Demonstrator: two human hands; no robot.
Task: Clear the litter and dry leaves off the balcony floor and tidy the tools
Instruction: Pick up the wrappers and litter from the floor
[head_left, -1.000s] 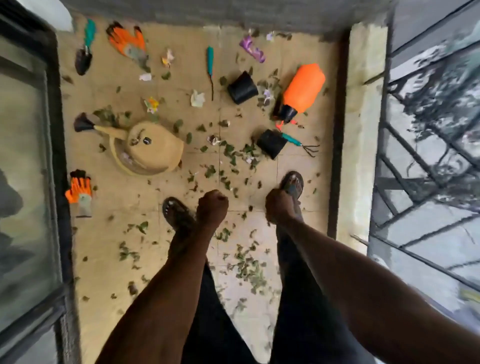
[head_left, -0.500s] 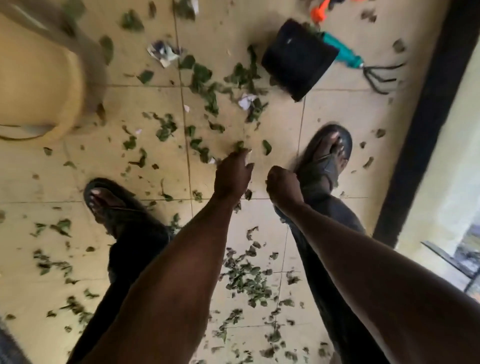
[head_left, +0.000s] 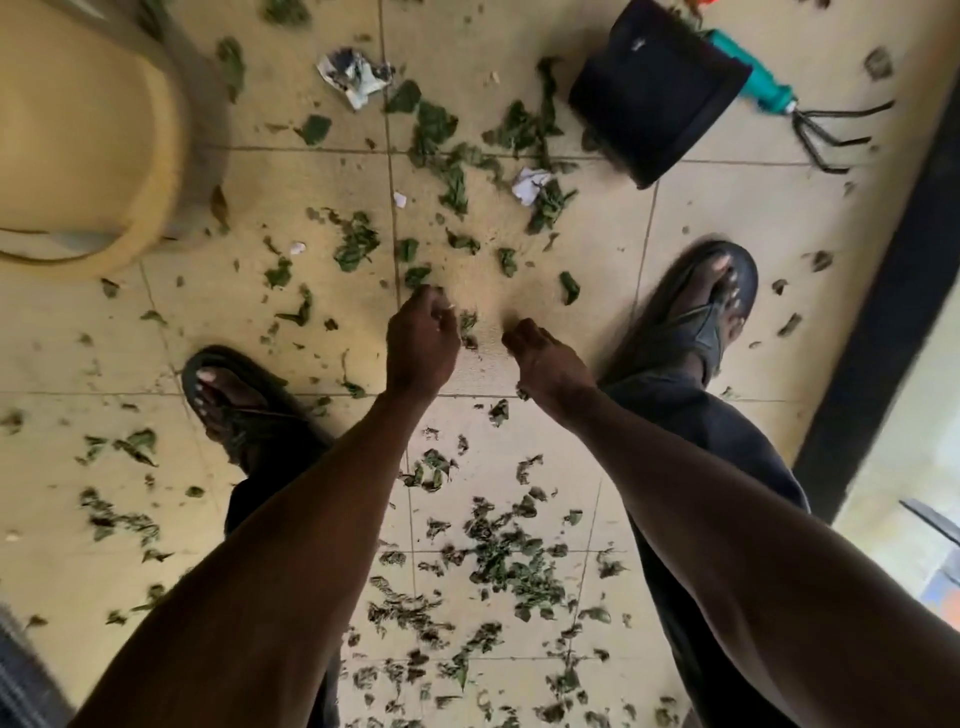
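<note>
While the left hand (head_left: 422, 345) and right hand (head_left: 545, 361) are hanging curled, seemingly holding nothing, dry leaves (head_left: 498, 551) are lying all around them; pinching them singly is risking crumbled bits.

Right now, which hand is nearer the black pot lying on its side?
Right. The right hand is below and slightly left of the black pot in the picture; the left hand is farther left, over scattered leaves. Neither touches the pot.
</note>
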